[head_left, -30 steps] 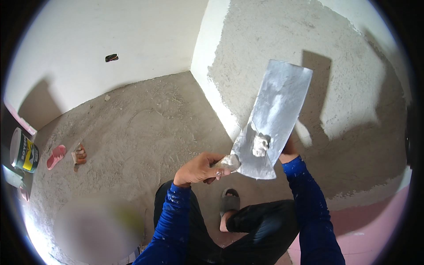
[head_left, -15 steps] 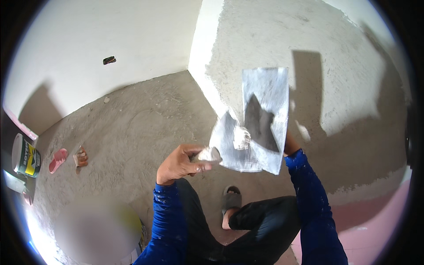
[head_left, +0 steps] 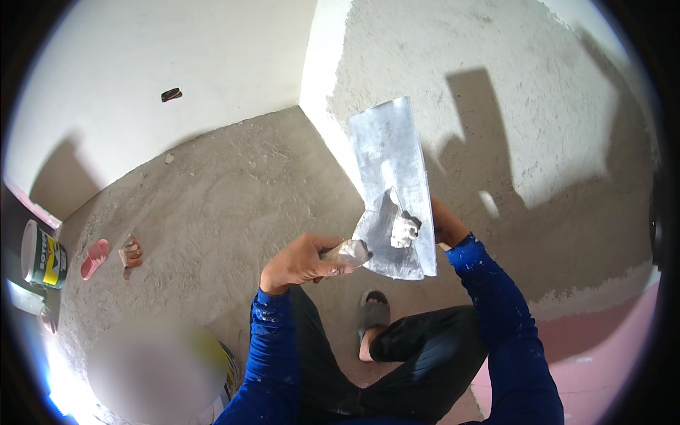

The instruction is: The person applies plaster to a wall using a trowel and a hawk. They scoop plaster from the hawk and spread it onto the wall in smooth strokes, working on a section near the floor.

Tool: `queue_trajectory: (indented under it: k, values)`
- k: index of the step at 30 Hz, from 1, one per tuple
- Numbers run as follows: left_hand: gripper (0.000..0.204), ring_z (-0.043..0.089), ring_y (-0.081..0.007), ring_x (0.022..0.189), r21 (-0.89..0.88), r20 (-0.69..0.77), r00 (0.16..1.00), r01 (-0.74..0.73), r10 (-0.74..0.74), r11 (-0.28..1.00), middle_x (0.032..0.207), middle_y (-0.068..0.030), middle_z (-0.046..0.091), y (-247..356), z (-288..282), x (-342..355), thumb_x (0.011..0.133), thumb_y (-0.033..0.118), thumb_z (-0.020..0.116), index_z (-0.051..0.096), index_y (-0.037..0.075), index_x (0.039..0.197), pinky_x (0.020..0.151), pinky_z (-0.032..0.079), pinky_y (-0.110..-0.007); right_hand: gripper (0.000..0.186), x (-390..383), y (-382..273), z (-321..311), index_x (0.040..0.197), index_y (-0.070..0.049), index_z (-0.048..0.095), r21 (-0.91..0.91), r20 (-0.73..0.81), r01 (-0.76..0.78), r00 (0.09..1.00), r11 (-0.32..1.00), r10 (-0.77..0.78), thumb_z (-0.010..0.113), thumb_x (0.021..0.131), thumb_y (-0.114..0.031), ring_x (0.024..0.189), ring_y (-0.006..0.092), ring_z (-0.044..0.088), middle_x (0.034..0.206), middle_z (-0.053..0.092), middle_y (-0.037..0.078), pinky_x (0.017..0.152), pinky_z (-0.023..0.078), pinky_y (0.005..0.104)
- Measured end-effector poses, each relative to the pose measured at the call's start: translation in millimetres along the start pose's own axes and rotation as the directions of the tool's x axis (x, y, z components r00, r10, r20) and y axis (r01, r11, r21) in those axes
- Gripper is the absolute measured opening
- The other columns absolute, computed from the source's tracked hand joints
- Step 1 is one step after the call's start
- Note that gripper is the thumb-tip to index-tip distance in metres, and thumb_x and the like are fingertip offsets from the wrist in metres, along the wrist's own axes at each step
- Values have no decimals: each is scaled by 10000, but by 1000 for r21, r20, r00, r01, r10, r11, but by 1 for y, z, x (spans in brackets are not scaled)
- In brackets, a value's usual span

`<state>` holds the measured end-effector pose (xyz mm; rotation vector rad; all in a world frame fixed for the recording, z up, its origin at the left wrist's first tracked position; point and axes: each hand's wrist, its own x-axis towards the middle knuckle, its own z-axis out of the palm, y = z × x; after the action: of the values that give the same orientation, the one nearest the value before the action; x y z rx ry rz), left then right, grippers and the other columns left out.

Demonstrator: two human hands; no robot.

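Observation:
My left hand [head_left: 301,262] is closed around the pale, stained handle of a putty knife [head_left: 379,248], whose wide flared blade points right. My right hand [head_left: 448,225], partly hidden behind a long rectangular plastering trowel [head_left: 389,138], grips it from the back; its fingers and the handle do not show. The trowel's smooth metal face is turned toward me, its top leaning left. The putty knife's blade overlaps the lower part of this face. A lump of white putty [head_left: 404,232] sits where the two blades meet, beside a dark shadow.
A half-coated wall [head_left: 552,120] rises on the right, above pink tiles [head_left: 595,354]. The left wall [head_left: 191,49] has a small box opening [head_left: 171,95]. On the rough floor lie pink footwear [head_left: 95,259] and a labelled bucket [head_left: 44,253]; a blurred round container [head_left: 156,372] stands near my left arm.
The trowel has tipped to the left and shifted left. My left hand has moved slightly right with the putty knife, and the putty lump now sits nearer the trowel's right edge.

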<state>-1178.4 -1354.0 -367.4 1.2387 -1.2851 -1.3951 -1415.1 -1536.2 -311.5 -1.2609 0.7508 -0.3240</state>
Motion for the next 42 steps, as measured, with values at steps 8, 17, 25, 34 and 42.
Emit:
queue_trajectory:
  k: [8, 17, 25, 34, 42]
  values:
    - [497, 580, -99, 548, -401, -290, 917, -376, 273, 836, 716, -27, 631, -15, 10, 10, 832, 407, 828, 682, -22, 1038, 441, 441, -222, 366, 2, -5, -33, 945, -96, 634, -169, -414, -179, 905, 969, 95, 603, 987, -458, 444, 106, 447, 689, 587, 37, 415, 381, 312]
    - [487, 567, -87, 594, -409, -226, 948, -302, 225, 861, 771, -42, 636, -29, 56, 49, 939, 422, 712, 592, 13, 1176, 474, 390, -209, 491, -189, -78, -35, 866, -128, 538, -95, -246, 706, 666, 702, -704, 384, 1053, -556, 473, 71, 431, 584, 446, -51, 538, 426, 242]
    - [389, 468, -71, 468, -325, -138, 985, -145, 105, 934, 616, 7, 541, -17, 134, 78, 929, 368, 737, 613, 25, 1063, 419, 366, -236, 341, -273, -36, -23, 858, -36, 613, -298, -551, 207, 760, 932, -345, 587, 963, -360, 460, 95, 501, 589, 520, 6, 466, 429, 259]
    - [431, 487, -54, 546, 61, -23, 1000, 3, -1, 998, 691, 12, 592, 15, 165, 91, 882, 270, 788, 640, 10, 1192, 502, 416, -244, 307, -266, 28, -5, 736, -51, 575, -141, -618, -143, 786, 980, 26, 650, 928, -279, 466, 85, 507, 558, 530, -5, 424, 393, 259]
    - [392, 534, -61, 592, 312, -79, 975, -175, 209, 934, 761, 11, 636, 52, 191, 77, 886, 231, 775, 638, 0, 1172, 559, 455, -247, 321, -279, 31, -31, 704, -50, 563, -220, -459, 1, 882, 976, -104, 642, 934, -260, 474, 84, 510, 569, 538, 2, 464, 408, 257]
